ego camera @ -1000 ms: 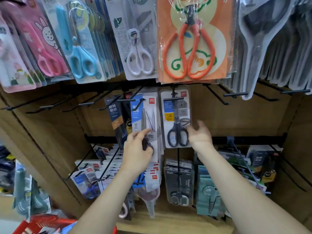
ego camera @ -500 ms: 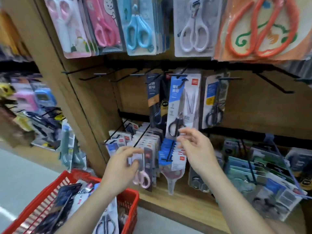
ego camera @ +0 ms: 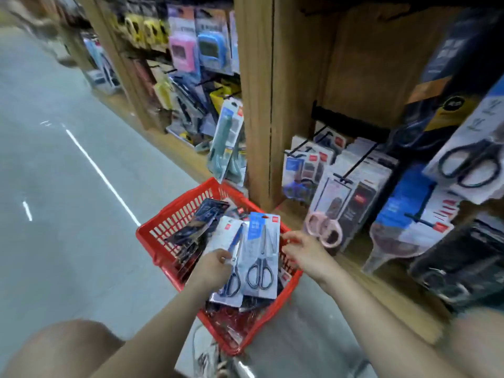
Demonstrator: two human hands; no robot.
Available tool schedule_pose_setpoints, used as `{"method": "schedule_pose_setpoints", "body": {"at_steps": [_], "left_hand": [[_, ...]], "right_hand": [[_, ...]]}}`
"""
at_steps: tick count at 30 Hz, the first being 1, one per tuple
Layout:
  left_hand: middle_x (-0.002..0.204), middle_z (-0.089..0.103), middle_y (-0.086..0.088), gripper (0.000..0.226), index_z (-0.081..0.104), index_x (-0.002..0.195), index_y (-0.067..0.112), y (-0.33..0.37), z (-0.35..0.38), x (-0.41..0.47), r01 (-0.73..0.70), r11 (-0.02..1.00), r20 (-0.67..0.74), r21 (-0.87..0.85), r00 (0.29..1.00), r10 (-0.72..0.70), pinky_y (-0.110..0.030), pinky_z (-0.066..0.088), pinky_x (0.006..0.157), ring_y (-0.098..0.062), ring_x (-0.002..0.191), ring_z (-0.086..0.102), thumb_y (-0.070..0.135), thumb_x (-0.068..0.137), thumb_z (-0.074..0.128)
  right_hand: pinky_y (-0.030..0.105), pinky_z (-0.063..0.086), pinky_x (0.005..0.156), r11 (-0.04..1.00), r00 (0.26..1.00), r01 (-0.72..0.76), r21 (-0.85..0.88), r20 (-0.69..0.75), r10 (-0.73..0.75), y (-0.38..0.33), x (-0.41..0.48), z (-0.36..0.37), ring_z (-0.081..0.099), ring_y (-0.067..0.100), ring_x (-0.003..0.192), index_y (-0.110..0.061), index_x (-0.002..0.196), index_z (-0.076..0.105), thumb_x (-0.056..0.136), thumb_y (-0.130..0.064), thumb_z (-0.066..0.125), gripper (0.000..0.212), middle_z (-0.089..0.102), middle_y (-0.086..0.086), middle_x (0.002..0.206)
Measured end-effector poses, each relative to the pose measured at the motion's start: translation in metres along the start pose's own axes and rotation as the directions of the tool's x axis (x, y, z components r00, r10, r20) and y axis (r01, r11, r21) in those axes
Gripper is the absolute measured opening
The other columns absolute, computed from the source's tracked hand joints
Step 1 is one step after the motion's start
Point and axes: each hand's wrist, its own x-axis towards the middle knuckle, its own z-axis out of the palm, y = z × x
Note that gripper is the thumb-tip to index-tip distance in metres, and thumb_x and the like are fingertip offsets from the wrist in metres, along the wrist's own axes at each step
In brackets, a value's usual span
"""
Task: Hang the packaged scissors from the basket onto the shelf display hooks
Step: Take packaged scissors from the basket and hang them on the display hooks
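The left hand point(ego camera: 214, 264) is clamped, fingers and thumb curled, on the near edge of a white-carded pack of scissors point(ego camera: 231, 271) held just above the red basket point(ego camera: 161, 233). A second, blue-topped pack point(ego camera: 261, 252) overlaps it on the right; whether that one sits in the same pinch or only leans on the heap cannot be told. The right hand point(ego camera: 305, 249) holds nothing, its fingers spread and relaxed, the tips just beside the blue-topped pack's right edge. A second ago both hands were up at the middle row of hooks, the left one on a pack already hanging there; half a second ago they were coming down with the basket sliding into view. Now the gaze has swung fully down and left onto the basket, and the picture is smeared by that turn. So one hanging appears finished and the fetch of the next pack is under way. Dark packs point(ego camera: 201, 222) still lie in the basket, so plenty of the task seems left. The lower hooks point(ego camera: 357, 163) stand to the right, well apart from the hands and loaded with stock. The next move likely calls for lifting one pack free and finding its hang hole, with the right hand steadying the card.
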Motion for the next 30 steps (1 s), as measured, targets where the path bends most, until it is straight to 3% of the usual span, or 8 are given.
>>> {"method": "schedule_pose_setpoints", "body": {"at_steps": [3,7,13,16,21,24,27,30], "left_hand": [[0.132,0.062,-0.007,0.046,0.053,0.138,0.023,-0.021,0.02,0.001,0.014,0.99,0.095,0.143,0.995,-0.028,-0.027,0.044,0.095,-0.025,0.12,0.058,0.018,0.093,0.054],[0.145,0.04,-0.014,0.063,0.036,0.149,0.018,-0.03,0.035,0.006,-0.034,0.97,0.165,0.242,0.986,-0.007,-0.036,0.041,0.107,-0.033,0.127,0.051,0.015,0.089,0.054],[0.141,0.041,-0.01,0.072,0.028,0.149,0.026,-0.028,0.04,0.017,-0.046,0.975,0.176,0.215,0.984,0.007,-0.037,0.046,0.099,-0.031,0.116,0.057,0.031,0.089,0.066],[0.135,0.043,-0.006,0.074,0.033,0.14,0.028,-0.029,0.045,0.017,-0.057,0.967,0.126,0.247,0.992,0.027,-0.038,0.051,0.092,-0.029,0.104,0.061,0.035,0.08,0.076],[0.132,0.043,-0.007,0.09,0.03,0.139,0.028,-0.023,0.053,0.012,-0.024,0.967,0.115,0.253,0.993,-0.005,-0.045,0.053,0.091,-0.033,0.105,0.06,0.042,0.064,0.078],[0.114,0.061,-0.01,0.079,0.034,0.135,0.029,-0.01,0.045,0.009,0.073,0.997,0.144,0.019,0.987,-0.075,-0.036,0.056,0.076,-0.028,0.087,0.066,0.04,0.064,0.068],[0.084,0.066,-0.009,0.063,0.041,0.131,0.023,0.006,0.025,0.005,0.216,0.876,0.224,-0.431,0.966,-0.128,-0.029,0.046,0.053,-0.023,0.057,0.057,0.022,0.075,0.071],[0.076,0.059,-0.003,0.05,0.049,0.128,0.023,0.013,0.006,-0.005,0.238,0.81,0.219,-0.536,0.966,-0.139,-0.02,0.038,0.044,-0.011,0.05,0.048,0.014,0.083,0.068]], "right_hand": [[0.027,0.046,0.069,0.987,0.988,-0.156,0.025,0.023,0.156,0.022,0.018,0.025,0.055,0.015,0.073,-0.024,0.11,0.049,0.09,-0.004,0.059,0.03,0.061,0.0,0.087],[0.043,0.059,0.083,0.959,0.962,-0.274,0.069,0.023,0.273,0.055,0.04,0.054,0.066,0.025,0.097,-0.023,0.121,0.044,0.078,-0.01,0.066,0.05,0.064,0.008,0.114],[0.043,0.057,0.075,0.957,0.952,-0.257,0.139,-0.134,0.275,0.066,0.055,0.069,0.067,0.025,0.075,-0.011,0.088,0.072,0.076,0.0,0.071,0.016,0.074,0.011,0.087],[0.034,0.053,0.063,0.957,0.954,-0.256,0.138,-0.123,0.273,0.061,0.051,0.057,0.065,0.023,0.069,-0.011,0.072,0.071,0.081,0.008,0.062,0.022,0.073,0.012,0.079],[0.033,0.051,0.063,0.962,0.971,-0.164,0.217,-0.135,0.196,0.053,0.045,0.027,0.064,0.027,0.076,-0.012,0.088,0.064,0.083,0.012,0.055,0.026,0.073,0.017,0.093],[0.036,0.047,0.057,0.948,0.982,-0.105,0.301,-0.118,0.146,0.05,0.037,0.008,0.062,0.031,0.075,-0.023,0.125,0.048,0.085,0.015,0.05,0.055,0.07,0.017,0.096],[0.039,0.058,0.058,0.955,0.993,-0.032,0.295,-0.103,0.065,0.049,0.034,-0.004,0.072,0.03,0.091,-0.049,0.143,0.025,0.086,0.01,0.059,0.089,0.072,0.006,0.108],[0.035,0.057,0.065,0.975,0.99,0.035,0.217,-0.138,-0.005,0.038,0.033,-0.005,0.068,0.032,0.104,-0.033,0.132,0.053,0.086,0.017,0.047,0.068,0.065,0.008,0.126]]}}
